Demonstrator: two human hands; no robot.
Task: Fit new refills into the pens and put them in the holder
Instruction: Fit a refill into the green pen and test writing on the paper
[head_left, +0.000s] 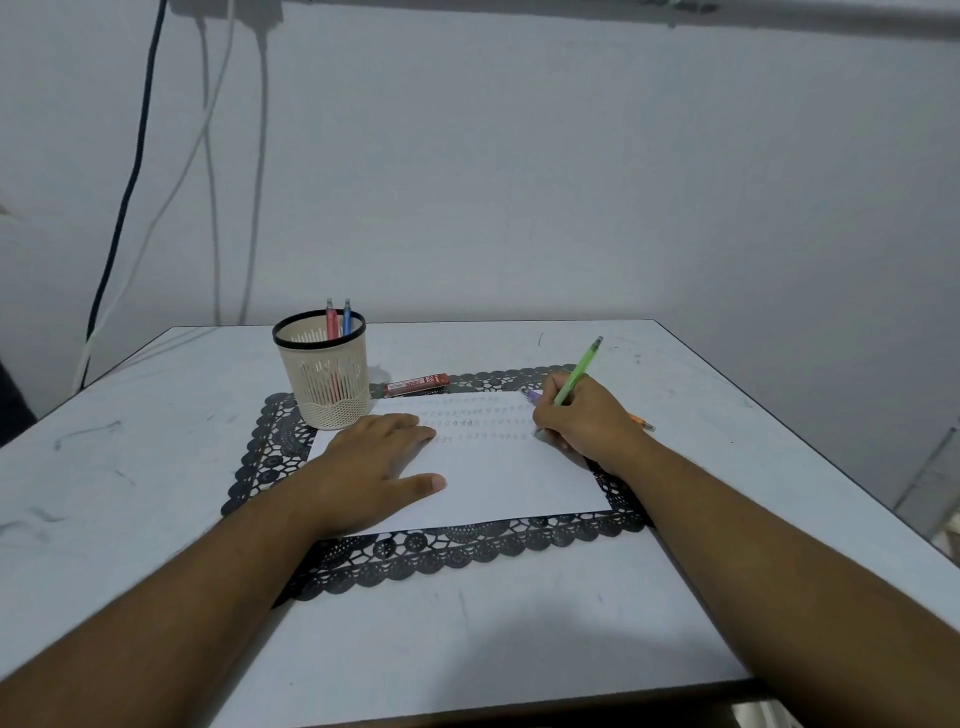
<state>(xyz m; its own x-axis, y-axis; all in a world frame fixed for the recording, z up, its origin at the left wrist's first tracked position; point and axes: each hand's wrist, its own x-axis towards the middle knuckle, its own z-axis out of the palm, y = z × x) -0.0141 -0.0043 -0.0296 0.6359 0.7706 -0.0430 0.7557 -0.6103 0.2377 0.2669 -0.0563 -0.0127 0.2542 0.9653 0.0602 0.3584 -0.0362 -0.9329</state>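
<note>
We see a white table (156, 467) bearing a black lace mat (467, 551) and paper (493, 483). Our left hand (374, 467) lies spread flat on the paper; our right hand (582, 421) pinches a green pen (579, 371), tip on the paper. Red and blue pens (337, 318) stand in the holder (324, 374).

Red refill case (416, 385) on mat: white print along side, "2B" just legible near right end, rest too small to read. Paper (467, 467): several rows of faint small marks across upper part, looks like repeated handwriting, not legible. Pens in holder: no readable print. Green pen (576, 371): no readable label. No other text, numbers or signs legible.
</note>
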